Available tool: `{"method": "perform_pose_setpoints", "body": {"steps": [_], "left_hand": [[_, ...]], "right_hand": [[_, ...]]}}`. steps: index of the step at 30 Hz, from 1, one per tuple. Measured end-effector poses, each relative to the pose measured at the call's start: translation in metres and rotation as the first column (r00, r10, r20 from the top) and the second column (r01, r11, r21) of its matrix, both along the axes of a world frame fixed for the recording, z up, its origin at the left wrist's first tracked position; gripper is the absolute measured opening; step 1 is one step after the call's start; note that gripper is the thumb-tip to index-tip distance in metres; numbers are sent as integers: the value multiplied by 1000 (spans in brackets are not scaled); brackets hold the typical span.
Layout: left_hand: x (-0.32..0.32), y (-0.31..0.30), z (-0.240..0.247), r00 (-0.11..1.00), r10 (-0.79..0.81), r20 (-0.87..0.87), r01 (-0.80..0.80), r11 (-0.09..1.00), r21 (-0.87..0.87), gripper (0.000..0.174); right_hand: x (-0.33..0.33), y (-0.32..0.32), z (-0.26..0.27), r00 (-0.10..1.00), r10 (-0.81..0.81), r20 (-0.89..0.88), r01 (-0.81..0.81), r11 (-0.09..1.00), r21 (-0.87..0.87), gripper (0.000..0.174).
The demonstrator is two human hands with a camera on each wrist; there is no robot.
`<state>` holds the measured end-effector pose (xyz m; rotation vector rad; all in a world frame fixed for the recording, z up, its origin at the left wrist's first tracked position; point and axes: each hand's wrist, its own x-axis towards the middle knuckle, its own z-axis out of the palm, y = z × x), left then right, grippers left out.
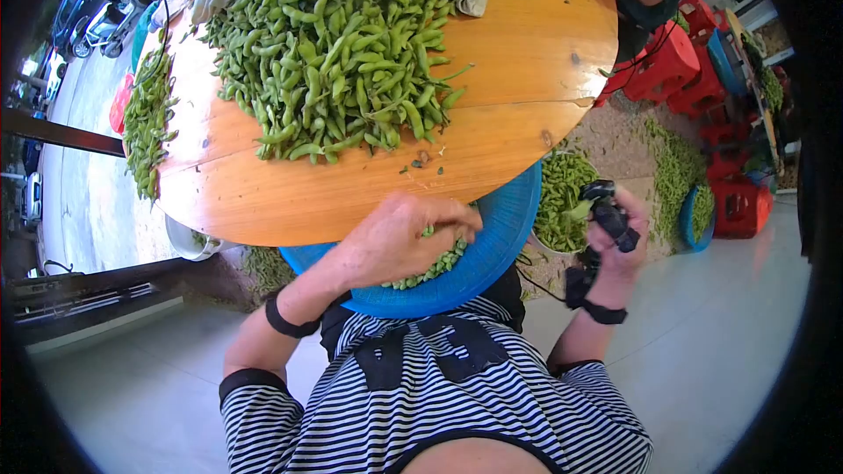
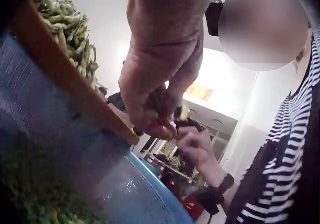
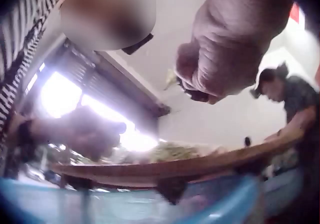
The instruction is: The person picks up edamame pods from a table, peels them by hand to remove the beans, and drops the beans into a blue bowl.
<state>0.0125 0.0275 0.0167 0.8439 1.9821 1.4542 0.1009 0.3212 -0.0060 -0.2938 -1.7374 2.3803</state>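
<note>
My left hand (image 1: 404,233) is over a blue plastic basket (image 1: 505,219) on my lap, its fingers bent down toward the thumb. Shelled green beans (image 1: 435,270) lie in the basket below it. I cannot tell whether these fingers hold a bean. Off to the right, my right hand (image 1: 622,233), with black coverings on its fingers, pinches a green soybean pod (image 1: 577,211). In the right wrist view, the right hand (image 3: 230,49) has curled fingers, and a pale green tip of the pod (image 3: 170,79) sticks out.
A big heap of soybean pods (image 1: 338,53) covers much of the wooden table (image 1: 518,70). A bucket of pods (image 1: 562,189) stands below the right hand. More pods (image 1: 672,167) lie on the floor near red stools (image 1: 742,206). Another person (image 3: 295,96) sits across the table.
</note>
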Motion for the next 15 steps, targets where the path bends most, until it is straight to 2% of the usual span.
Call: {"method": "perform_pose_setpoints", "body": {"steps": [1,2,3,4,5,6,7,9,10,15], "left_hand": [[-7,3,4,952,14,-306,-38,997,-73,14],[-16,7,5,952,14,-304,-38,997,-73,14],[-27,14,7,804,78,-589,-191,973,-133,12],[-38,20,7,569,93,-817,-351,926,-139,12],[-49,26,6,568,93,-818,-352,926,-139,12],[-60,33,2,499,49,-865,-421,886,-193,12],[-67,38,-2,432,-5,-902,-490,838,-240,12],[-74,46,-8,411,-58,-910,-494,825,-275,13],[-77,49,-12,388,-107,-916,-498,811,-306,13],[-81,49,-17,394,-28,-919,-534,807,-253,11]], "right_hand": [[-3,22,16,981,128,148,-168,941,295,27],[-6,33,15,978,29,206,-158,746,647,25],[-8,40,15,973,-84,217,-162,427,890,26],[-7,46,8,973,-84,216,-161,427,890,26],[-7,50,-3,984,-120,130,-76,373,925,31],[-7,53,-9,988,-148,40,9,316,949,39],[-9,50,-7,988,-146,42,7,319,948,39],[-12,33,0,981,-131,145,-61,501,863,40],[-17,21,-2,992,-114,62,15,575,818,29],[-32,-13,0,999,-33,18,6,614,789,38]]}}
